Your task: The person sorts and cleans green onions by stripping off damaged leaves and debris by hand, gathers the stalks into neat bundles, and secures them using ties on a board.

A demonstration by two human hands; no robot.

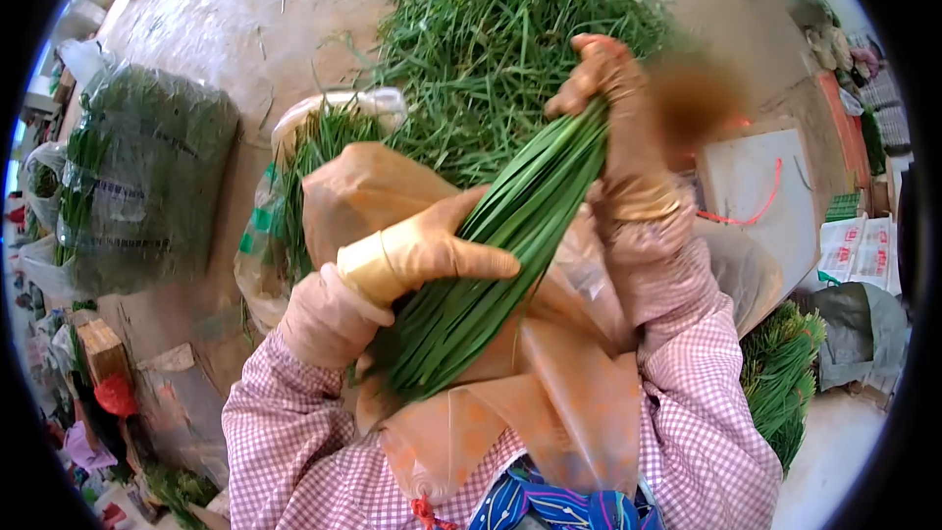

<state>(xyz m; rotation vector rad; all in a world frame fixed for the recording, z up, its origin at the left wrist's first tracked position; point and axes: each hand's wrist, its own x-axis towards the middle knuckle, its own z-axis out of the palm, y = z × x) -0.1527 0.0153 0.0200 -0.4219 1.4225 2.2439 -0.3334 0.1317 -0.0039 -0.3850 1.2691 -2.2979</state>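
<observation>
Blue cloth (559, 507), green bunch (515, 216), heap (520, 34) beyond

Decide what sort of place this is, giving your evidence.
Probably a workspace for sorting or packing greens: there is a big heap of loose greens, a large plastic bag filled with more, and a bunch in the gloved left hand.

In the head view, a person's gloved left grip (442, 243) holds a bundle of long green stalks (520, 226) at a slant, thumb across the front. The gloved right grip (613, 103) is at the bundle's upper end, fingers bent. Brown plastic sheeting (579, 373) lies beneath the bundle. Beyond spreads a loose green heap (491, 49); a packed clear bag (162, 167) stands at the left.
</observation>
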